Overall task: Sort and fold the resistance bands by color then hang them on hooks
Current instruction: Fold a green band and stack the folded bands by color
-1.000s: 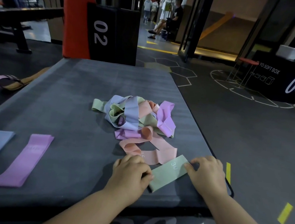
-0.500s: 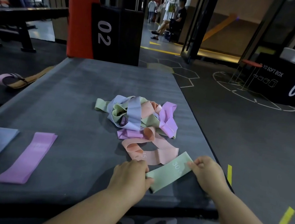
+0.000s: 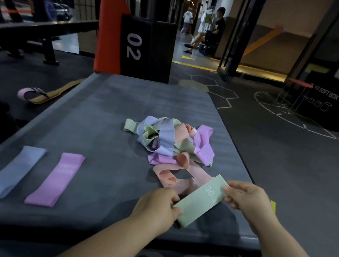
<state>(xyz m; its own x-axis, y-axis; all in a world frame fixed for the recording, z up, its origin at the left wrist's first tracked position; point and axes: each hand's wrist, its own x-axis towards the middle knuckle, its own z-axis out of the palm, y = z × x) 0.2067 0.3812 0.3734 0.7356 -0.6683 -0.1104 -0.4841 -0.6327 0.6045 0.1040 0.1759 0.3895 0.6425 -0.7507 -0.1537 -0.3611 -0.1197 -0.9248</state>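
Your left hand (image 3: 155, 207) and right hand (image 3: 249, 200) now pinch the ends of the green band (image 3: 198, 202), raised off the grey box top (image 3: 103, 141) at lower centre-right, where it lay flat before. Your left fingertips are hidden behind the knuckles, and the tangled pile (image 3: 171, 143) farther up is unchanged.

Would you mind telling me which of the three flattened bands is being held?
The green band, marked 30, pinched at its ends by the left hand and right hand; the blue band and purple band lie untouched.

Green band (image 3: 200, 200) flat, stretched between hands; blue band (image 3: 10, 172), purple band (image 3: 56, 178) laid flat; tangled pile (image 3: 171, 141).
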